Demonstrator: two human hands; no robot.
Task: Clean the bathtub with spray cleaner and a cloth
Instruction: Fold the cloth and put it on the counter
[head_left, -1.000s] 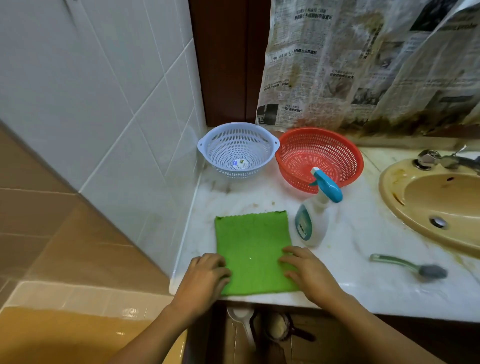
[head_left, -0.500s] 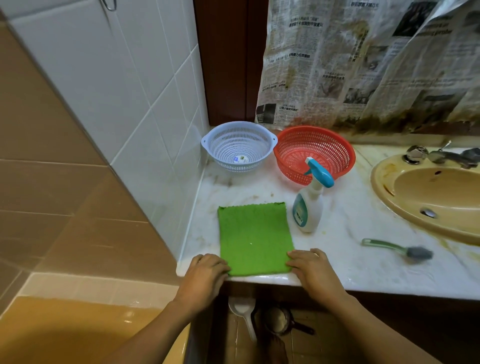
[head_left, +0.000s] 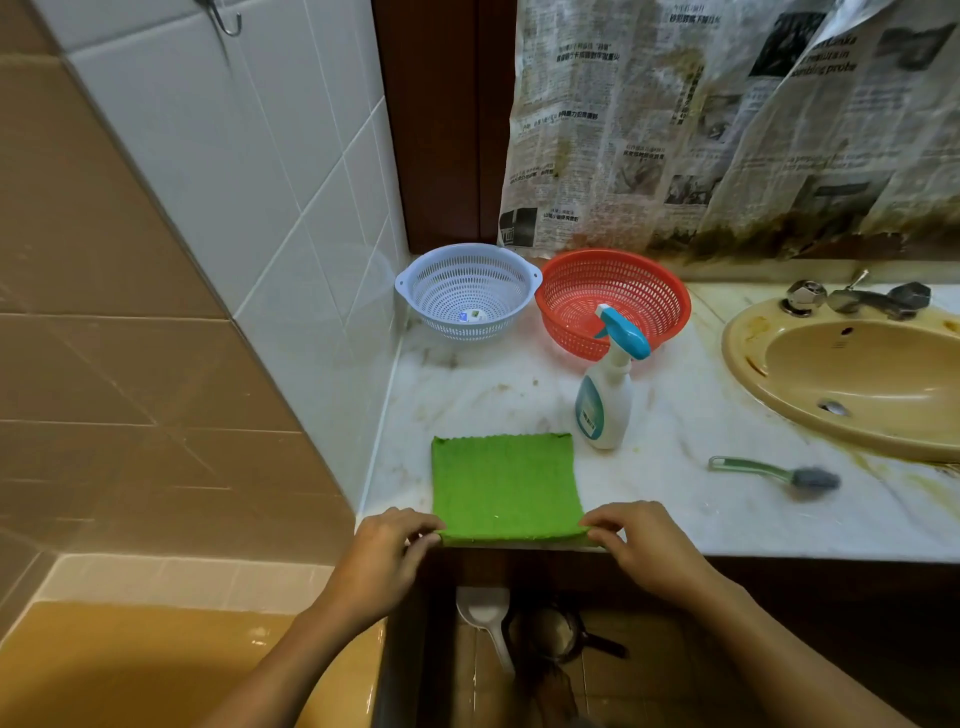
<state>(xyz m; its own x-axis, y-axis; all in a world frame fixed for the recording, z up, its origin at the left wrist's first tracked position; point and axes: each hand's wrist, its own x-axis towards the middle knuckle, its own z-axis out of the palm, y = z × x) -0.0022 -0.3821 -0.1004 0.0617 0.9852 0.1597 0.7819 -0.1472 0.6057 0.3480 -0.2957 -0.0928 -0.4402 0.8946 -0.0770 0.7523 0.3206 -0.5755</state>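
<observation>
Cloth (head_left: 506, 483) on marble counter (head_left: 675, 514), left hand (head_left: 384, 558) and right hand (head_left: 641, 551) pinching its corners, bathtub (head_left: 130, 670) beside

A white tiled wall (head_left: 249, 171) stands at the left above brown tiles (head_left: 104, 364), with 1 metal hook (head_left: 229, 22) near its top, and it meets a dark wooden panel (head_left: 441, 130) in the corner. Stained newspaper sheets (head_left: 727, 130) hang behind a white marble counter (head_left: 675, 509), into which a beige sink (head_left: 857, 379) with a metal tap (head_left: 862, 300) is set at the right. Brown floor tiles (head_left: 649, 680) show in shadow under the counter's front edge.
</observation>
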